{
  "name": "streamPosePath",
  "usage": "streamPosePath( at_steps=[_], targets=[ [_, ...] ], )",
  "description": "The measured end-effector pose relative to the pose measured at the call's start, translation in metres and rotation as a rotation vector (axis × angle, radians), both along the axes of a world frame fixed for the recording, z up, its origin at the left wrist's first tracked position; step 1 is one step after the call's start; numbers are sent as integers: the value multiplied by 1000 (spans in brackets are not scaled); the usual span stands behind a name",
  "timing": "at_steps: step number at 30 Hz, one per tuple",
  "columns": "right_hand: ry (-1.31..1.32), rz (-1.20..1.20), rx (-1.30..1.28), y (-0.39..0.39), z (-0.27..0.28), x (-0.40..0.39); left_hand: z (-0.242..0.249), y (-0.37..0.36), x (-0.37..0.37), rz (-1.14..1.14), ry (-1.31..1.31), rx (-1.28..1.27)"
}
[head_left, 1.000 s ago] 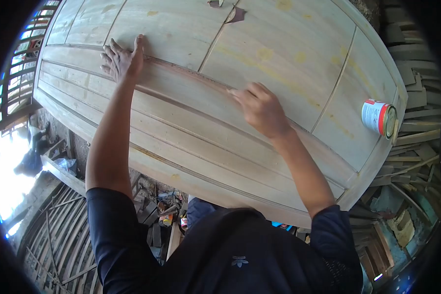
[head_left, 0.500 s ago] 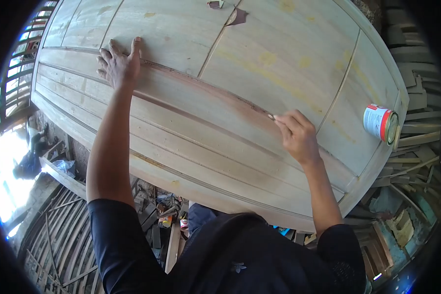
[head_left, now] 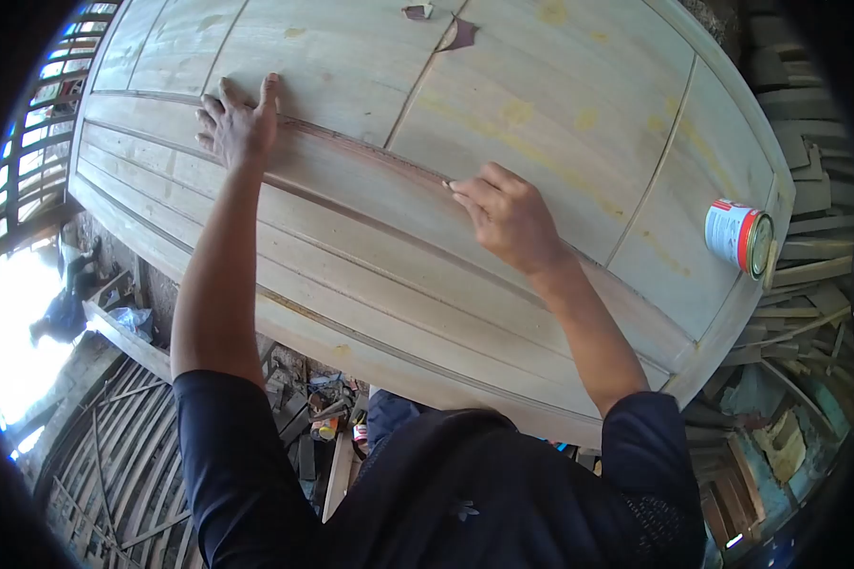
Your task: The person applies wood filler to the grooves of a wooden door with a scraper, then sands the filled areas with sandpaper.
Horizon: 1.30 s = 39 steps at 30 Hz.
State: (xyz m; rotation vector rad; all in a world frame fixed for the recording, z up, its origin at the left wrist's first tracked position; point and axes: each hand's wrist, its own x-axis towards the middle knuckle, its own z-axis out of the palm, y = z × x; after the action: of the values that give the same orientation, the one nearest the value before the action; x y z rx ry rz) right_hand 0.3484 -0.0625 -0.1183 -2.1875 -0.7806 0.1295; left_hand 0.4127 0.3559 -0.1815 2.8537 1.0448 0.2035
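Observation:
A large pale wooden panel point(head_left: 351, 228) with long grooves and raised mouldings lies before me. My left hand point(head_left: 240, 123) rests flat on it at the upper left, fingers spread across a groove. In the middle, my right hand point(head_left: 512, 216) is closed in a pinch at the same long groove. Between its fingertips pokes a small pale-edged piece point(head_left: 448, 185) that looks like folded sandpaper; most of it is hidden by the fingers. Torn brownish-red sandpaper point(head_left: 459, 34) lies farther up the panel, beside a smaller scrap point(head_left: 417, 12).
A tin can point(head_left: 738, 237) with a red and white label lies on its side near the panel's right edge. Wood offcuts point(head_left: 811, 228) are piled beyond that edge. Slatted wooden pieces point(head_left: 104, 465) lie at the lower left, and clutter point(head_left: 318, 408) covers the floor below.
My right hand has slid left and slightly up along the groove, still pinching the small piece. My left hand keeps its place on the panel; the view has shifted slightly.

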Motion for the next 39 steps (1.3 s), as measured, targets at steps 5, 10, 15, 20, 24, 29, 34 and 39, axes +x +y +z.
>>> streamPosePath(
  at_steps=[5,10,15,20,24,29,34,39],
  targets=[
    [190,-98,-72,-40,15,-8,1,-3,2,9,23,-31],
    [12,-55,-9,21,-1,2,6,-7,0,14,17,-13],
    [278,-117,-138,-60,14,-17,4,-6,2,11,19,-27],
    [-115,4,42,30,-3,8,3,-6,-2,7,-9,-16],
    [130,-60,-142,-35,23,-13,4,-7,0,-5,-3,-12],
    [84,-44,-40,25,5,4,7,-9,0,2,-45,-82],
    [-7,-38,-19,-1,8,-14,13,0,-4,-38,-24,-202],
    [190,-207,-221,-147,39,-64,47,-1,-130,-189,-375,-277]
  ],
)
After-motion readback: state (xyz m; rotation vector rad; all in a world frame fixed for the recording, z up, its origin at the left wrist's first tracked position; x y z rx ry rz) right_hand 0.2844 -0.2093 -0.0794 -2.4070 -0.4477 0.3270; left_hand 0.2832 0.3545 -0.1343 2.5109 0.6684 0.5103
